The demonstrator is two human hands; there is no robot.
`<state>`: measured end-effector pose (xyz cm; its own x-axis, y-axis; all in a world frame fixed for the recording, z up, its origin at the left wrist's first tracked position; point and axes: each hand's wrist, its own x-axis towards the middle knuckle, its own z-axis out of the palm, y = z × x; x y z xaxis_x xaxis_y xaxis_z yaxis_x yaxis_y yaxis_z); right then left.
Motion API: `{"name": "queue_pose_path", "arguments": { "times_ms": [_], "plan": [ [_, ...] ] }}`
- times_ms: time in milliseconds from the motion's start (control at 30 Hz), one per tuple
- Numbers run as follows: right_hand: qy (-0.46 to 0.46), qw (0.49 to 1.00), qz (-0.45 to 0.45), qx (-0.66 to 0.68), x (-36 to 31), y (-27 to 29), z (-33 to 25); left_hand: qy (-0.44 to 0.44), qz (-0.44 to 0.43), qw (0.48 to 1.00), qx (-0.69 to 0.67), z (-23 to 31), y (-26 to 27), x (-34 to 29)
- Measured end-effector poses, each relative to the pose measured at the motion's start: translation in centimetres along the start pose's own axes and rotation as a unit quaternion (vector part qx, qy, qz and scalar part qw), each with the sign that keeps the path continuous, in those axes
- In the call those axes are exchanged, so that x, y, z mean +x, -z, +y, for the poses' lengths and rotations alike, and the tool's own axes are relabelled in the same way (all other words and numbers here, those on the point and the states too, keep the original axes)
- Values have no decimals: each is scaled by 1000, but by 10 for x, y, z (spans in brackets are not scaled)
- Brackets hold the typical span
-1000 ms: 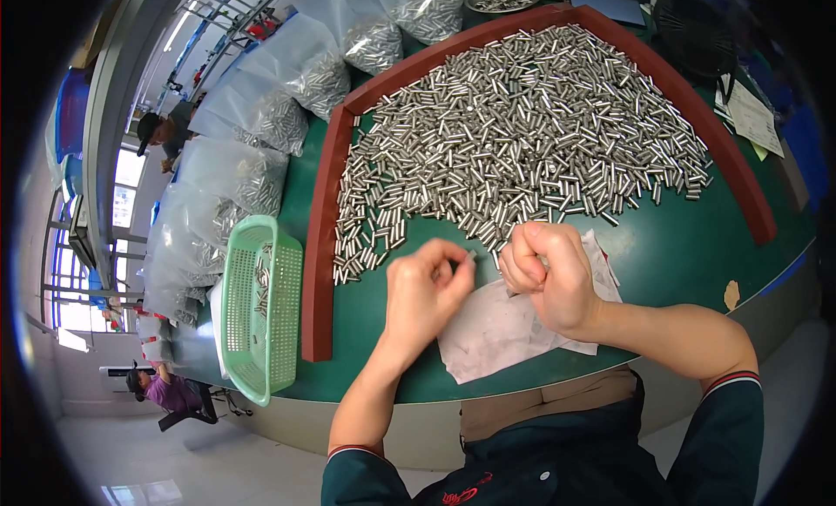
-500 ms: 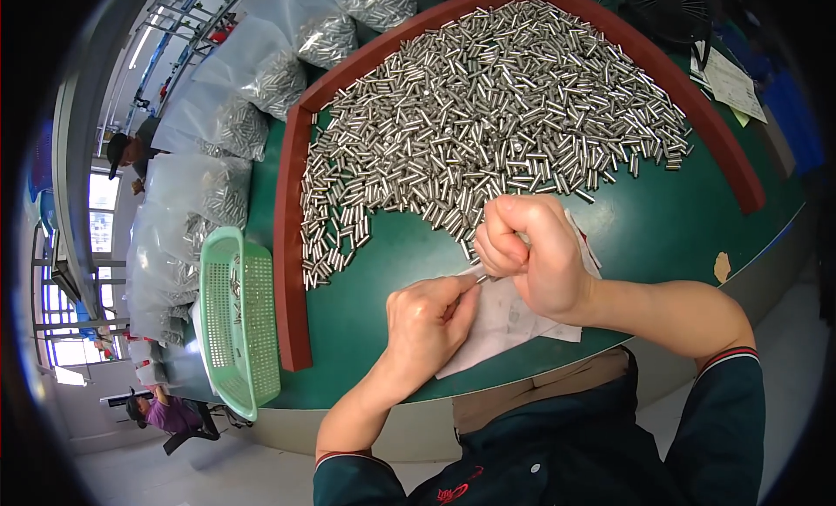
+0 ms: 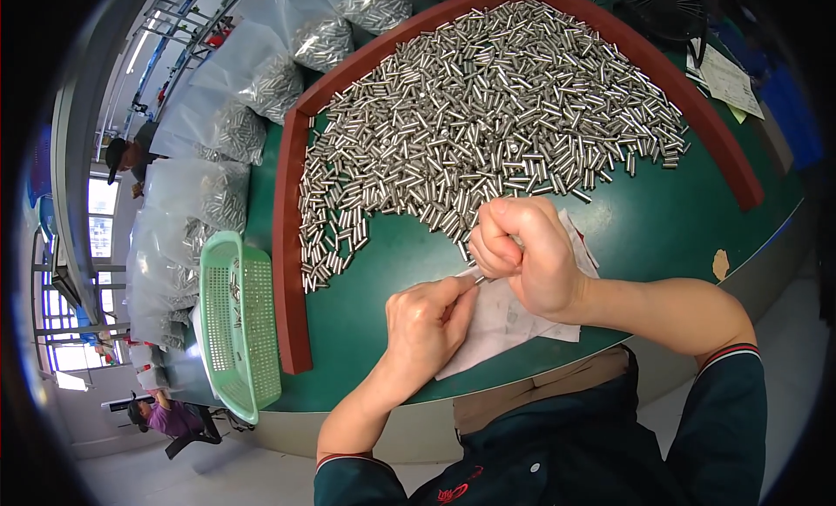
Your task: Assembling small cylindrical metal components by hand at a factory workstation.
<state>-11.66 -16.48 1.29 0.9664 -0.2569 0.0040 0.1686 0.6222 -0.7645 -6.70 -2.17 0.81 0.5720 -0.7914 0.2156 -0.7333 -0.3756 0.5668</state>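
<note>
Both hands meet over a white paper sheet (image 3: 514,319) on the green desk (image 3: 662,219): left hand (image 3: 427,319) fingers pinching one small silver metal pin (image 3: 475,274), right hand (image 3: 522,253) clenched on a bunch, big pin heap (image 3: 488,114) just beyond the fingers apparently mostly unsorted, green mesh basket (image 3: 239,323) well left holding few.

A green tabletop (image 3: 644,223) carries everything. A dark red raised border (image 3: 287,245) runs across it from about 8 o'clock up over 12 and down to 3 o'clock. Inside the border, a heap of small metal cylinders (image 3: 488,131) spreads toward 12 o'clock. White paper sheets (image 3: 505,319) lie near the centre. At 9 o'clock a light green plastic basket (image 3: 239,323) sits outside the border, with clear bags of cylinders (image 3: 209,197) piled from 9 to 11 o'clock.
</note>
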Motion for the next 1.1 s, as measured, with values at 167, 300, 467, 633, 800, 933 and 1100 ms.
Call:
{"name": "queue_pose_path", "arguments": {
  "times_ms": [167,300,467,633,800,933,1100],
  "plan": [
    [17,999,1,-28,-1,-2,0,0,-7,1000,-12,-3,-2,0],
    [41,997,-16,-67,-2,-5,4,-1,-16,1000,-18,-3,-1,1],
    [67,992,-23,-102,-1,-6,9,-5,-32,999,-23,-3,1,2],
    [38,997,16,-70,3,-3,5,-11,-24,1000,-10,0,0,3],
    [8,999,31,12,9,2,-10,-3,-6,1000,-11,-2,-3,1],
    [26,1000,14,-3,8,0,-9,1,-4,1000,-10,0,2,1],
    [10,1000,15,-6,3,2,-10,249,-83,815,-517,-16,18,1]
  ]
}}
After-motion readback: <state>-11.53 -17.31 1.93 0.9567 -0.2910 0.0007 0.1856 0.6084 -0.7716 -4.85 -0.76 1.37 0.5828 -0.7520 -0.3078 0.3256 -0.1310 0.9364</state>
